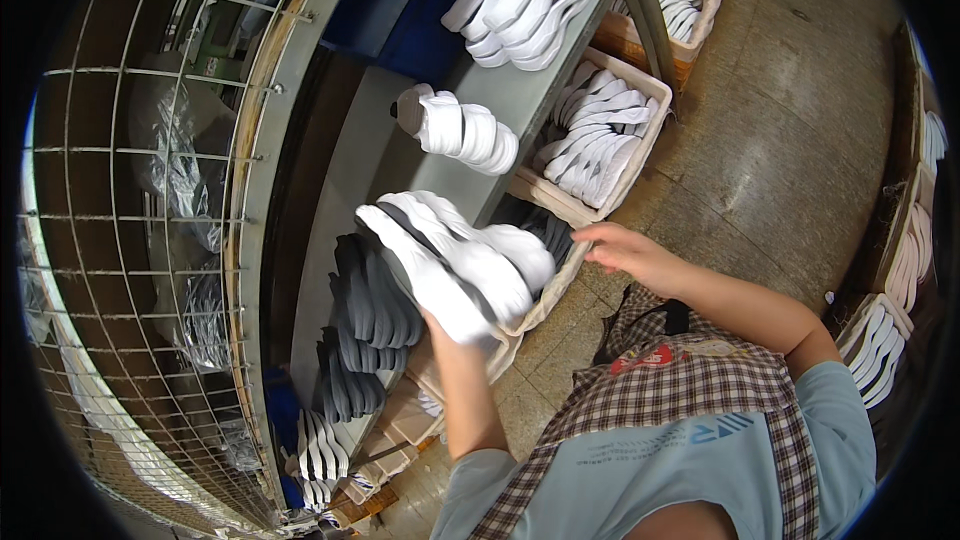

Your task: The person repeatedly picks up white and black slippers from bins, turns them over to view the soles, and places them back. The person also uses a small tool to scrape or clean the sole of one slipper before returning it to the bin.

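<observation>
My left hand (pixel 452 338) is under a fanned bundle of white shoe soles (pixel 440 250) with grey between some of them. The bundle hides its fingers, and the soles' near ends are smeared by motion. My right hand (pixel 628 254) holds nothing; its fingers reach out, slightly curved, beside the rim of a crate with dark soles (pixel 548 232). Left of the held bundle, dark grey soles (pixel 368 290) stand in rows on the grey shelf (pixel 345 145). Farther along, a shorter row of white soles (pixel 468 132) lies on its side.
A tall white stack of soles (pixel 525 0) is at the shelf's far end, near a blue bin (pixel 400 5). Crates of white soles (pixel 655 125) line the shelf's right side. Wire mesh (pixel 125 150) borders the left. More crates (pixel 905 305) stand across the tiled floor (pixel 780 140).
</observation>
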### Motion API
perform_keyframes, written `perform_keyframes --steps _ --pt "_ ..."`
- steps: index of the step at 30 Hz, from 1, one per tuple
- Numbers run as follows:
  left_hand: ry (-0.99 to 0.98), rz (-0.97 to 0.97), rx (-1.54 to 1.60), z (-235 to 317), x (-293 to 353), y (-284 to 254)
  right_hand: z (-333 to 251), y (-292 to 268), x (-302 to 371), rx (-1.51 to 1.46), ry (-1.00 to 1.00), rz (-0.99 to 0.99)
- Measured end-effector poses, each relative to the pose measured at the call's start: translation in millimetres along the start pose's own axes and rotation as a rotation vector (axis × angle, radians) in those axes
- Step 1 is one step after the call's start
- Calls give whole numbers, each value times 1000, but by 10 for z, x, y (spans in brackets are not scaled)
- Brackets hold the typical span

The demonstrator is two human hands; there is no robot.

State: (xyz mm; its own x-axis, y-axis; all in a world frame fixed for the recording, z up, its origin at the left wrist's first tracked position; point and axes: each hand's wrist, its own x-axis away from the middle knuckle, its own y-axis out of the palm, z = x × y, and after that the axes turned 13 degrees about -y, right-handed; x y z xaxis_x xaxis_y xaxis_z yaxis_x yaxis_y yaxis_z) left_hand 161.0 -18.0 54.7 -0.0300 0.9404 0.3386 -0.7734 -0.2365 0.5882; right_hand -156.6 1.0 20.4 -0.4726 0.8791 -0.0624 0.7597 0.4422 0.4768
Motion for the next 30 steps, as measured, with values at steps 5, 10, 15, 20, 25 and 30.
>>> perform_keyframes --steps 5,10,15,20,25,30 --pt "-305 -92 41 642 -747 -302 206 -138 -149 8 202 215" --pt "-521 -10 38 787 -1333 -353 326 -224 -295 -41 239 387" --pt "-419 196 -122 913 -1241 -197 340 -396 -330 -59 239 538" --pt "719 706 -1142 1175 -803 490 432 -730 -402 -20 243 565" --pt "926 96 -1002 658 -572 1497 379 -1192 -451 -50 185 480" --pt "451 -295 -1248 -746 -1055 2548 -167 -2178 -239 141 156 328"
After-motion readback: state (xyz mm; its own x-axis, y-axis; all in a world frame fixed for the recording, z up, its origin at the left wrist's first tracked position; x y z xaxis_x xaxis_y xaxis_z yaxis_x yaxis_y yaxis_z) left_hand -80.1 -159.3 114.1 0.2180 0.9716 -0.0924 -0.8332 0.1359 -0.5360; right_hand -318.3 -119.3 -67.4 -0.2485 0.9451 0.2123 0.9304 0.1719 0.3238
